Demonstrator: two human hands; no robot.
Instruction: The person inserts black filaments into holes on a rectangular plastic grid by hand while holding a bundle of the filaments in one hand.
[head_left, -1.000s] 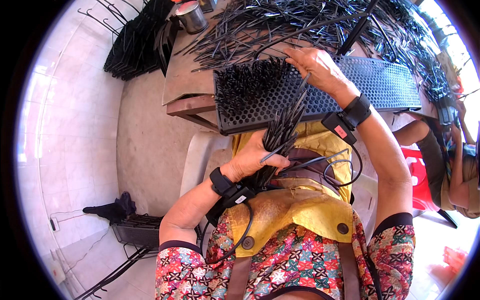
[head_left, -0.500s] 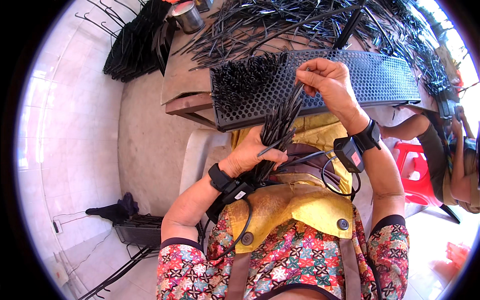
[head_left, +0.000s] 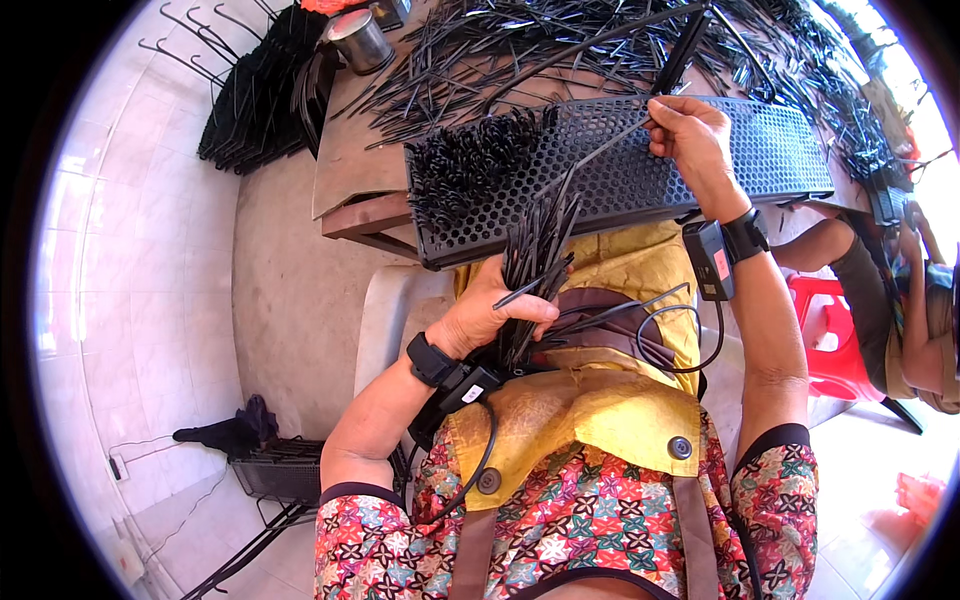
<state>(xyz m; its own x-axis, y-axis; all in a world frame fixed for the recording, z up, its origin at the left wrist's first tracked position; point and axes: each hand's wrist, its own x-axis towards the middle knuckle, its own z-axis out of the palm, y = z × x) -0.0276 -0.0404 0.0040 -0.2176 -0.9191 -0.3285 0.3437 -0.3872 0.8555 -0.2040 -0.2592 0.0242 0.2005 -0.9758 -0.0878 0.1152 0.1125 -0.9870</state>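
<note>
My left hand (head_left: 497, 308) is closed round a bundle of thin black strips (head_left: 537, 245), held upright in front of the yellow apron (head_left: 640, 250). Up and to the right, my right hand (head_left: 697, 140) pinches the end of a single black strip (head_left: 610, 146), which slants down toward the top of the bundle. Behind both hands lies a long black perforated panel (head_left: 640, 165) with round holes. Its left part is filled with a dense cluster of upright black strip ends (head_left: 470, 160); the holes to the right show no strips.
Loose black strips (head_left: 560, 40) heap over the table (head_left: 365, 120) behind the panel, with a black metal frame (head_left: 685, 50) among them. A metal can (head_left: 360, 42) stands at the far left. Another person (head_left: 900, 310) sits at the right by a red stool (head_left: 840, 350).
My right hand has moved up and to the right, drawing one strip out from the bundle's top. My left hand still grips the bundle.
</note>
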